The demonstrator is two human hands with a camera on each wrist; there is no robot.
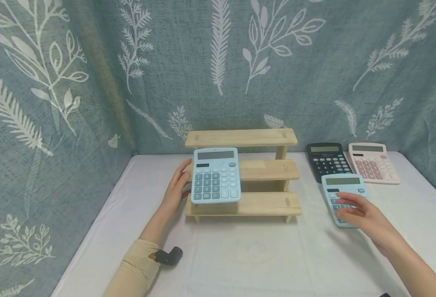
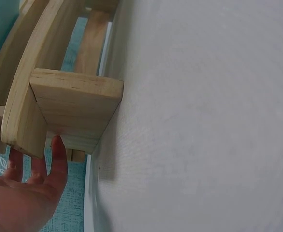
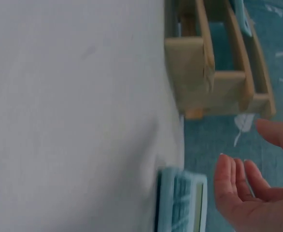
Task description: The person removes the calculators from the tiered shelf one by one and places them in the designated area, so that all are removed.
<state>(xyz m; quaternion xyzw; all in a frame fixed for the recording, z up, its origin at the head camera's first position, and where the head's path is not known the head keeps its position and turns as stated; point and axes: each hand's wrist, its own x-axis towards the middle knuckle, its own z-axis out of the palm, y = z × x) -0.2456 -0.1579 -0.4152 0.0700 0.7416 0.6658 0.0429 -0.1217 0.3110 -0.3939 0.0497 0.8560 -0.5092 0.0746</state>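
- A light-blue calculator with grey-blue keys (image 1: 216, 175) is propped at the left of a three-tiered pale wooden stand (image 1: 262, 202) on a white-covered worktop (image 1: 247, 255); which tier bears it cannot be told.
- Beside that stand's end, the left hand (image 1: 175, 187) is held with fingers extended, apparently gripping nothing.
- Over a second light-blue calculator (image 1: 348, 186), the right hand (image 1: 368, 216) is held half open, nothing grasped.
- A pick-up seems in hand; thumb and fingers would need lowering around the calculator's sides.
- By the right-wrist view, a gap beneath the fingers is revealed; only from the head are a black calculator (image 1: 329, 161) and a pink-and-white calculator (image 1: 374, 163) shown.
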